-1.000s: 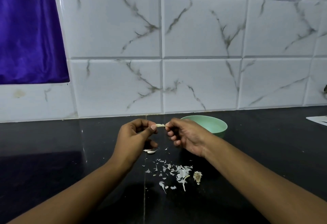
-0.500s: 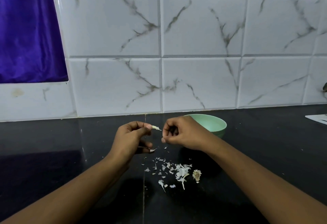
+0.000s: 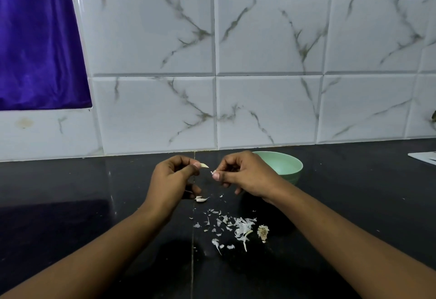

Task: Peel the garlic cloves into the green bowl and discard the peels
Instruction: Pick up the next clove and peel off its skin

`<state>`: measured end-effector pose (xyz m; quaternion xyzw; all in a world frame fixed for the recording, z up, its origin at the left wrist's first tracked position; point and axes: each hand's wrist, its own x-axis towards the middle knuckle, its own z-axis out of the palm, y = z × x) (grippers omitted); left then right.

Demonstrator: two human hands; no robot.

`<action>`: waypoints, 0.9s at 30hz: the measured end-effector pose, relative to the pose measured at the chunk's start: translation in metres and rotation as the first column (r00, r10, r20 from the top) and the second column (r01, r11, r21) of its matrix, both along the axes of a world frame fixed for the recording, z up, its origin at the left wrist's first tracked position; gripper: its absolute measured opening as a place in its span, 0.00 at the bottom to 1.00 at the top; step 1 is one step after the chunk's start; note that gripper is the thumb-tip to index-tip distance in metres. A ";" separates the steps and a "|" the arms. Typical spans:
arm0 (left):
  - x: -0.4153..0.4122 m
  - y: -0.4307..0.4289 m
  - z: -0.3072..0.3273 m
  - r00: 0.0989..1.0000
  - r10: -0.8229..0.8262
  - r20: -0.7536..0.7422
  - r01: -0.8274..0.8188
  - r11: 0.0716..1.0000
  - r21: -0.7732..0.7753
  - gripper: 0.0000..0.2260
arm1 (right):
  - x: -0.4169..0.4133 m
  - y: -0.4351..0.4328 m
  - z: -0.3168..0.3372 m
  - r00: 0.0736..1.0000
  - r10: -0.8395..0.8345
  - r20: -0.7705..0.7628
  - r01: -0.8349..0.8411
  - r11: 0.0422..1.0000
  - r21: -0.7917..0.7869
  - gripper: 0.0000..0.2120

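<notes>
My left hand [image 3: 173, 180] is curled, thumb and forefinger pinching a garlic clove [image 3: 204, 165] by its thick end. The clove's long axis lies nearly level, and its pale tip pokes out to the right, straight at my right hand [image 3: 247, 176]. The two hands are near each other but apart, with a bare gap between the clove's tip and my right thumb.

My right hand is also closed, nipping a small flake of peel [image 3: 213, 172] at the fingertips. It is free of the clove, just below and right of the tip.

The green bowl [image 3: 297, 176] stands on the counter [image 3: 354, 204] behind and right of my right hand, which partly hides its near rim. So the clove has to travel right to reach it, and my right hand sits between clove and bowl. The right hand is much the nearer of the two, while the left would have to reach across.

The heap of peels [image 3: 240, 228] lies on the counter on my side of both hands, with a dry root stub [image 3: 262, 232] at its right edge. The flake only needs dropping downward.

A pale piece [image 3: 201, 199] lies on the counter just below my left hand. It may be another clove, but at this size I can't be sure. I can't tell whether the held clove is fully bare.
</notes>
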<state>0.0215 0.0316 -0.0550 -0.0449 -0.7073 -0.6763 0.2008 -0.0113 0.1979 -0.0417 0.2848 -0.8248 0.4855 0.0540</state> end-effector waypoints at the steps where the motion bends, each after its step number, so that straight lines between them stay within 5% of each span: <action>1: 0.000 -0.001 0.001 1.000 -0.002 0.007 0.002 1.000 0.013 0.04 | 0.000 0.001 0.001 1.000 0.000 -0.008 0.000 1.000 0.008 0.04; 9: 0.000 0.000 -0.001 0.990 -0.054 0.129 0.051 0.998 0.033 0.08 | 0.007 0.026 0.027 0.998 0.065 -0.012 -0.051 0.869 0.492 0.08; 12: 0.002 0.003 0.000 0.983 -0.092 0.156 0.092 0.996 0.009 0.09 | 0.010 0.028 0.034 0.991 0.023 -0.136 0.035 0.911 0.411 0.01; 17: 0.005 0.005 0.001 0.975 -0.137 0.174 0.135 0.991 0.025 0.10 | 0.009 0.026 0.031 0.983 -0.034 -0.183 0.092 0.942 0.323 0.11; 27: 0.006 0.008 -0.001 0.973 -0.186 0.139 0.186 0.982 0.016 0.08 | 0.006 0.007 0.013 0.989 0.015 -0.147 -0.008 0.999 0.053 0.05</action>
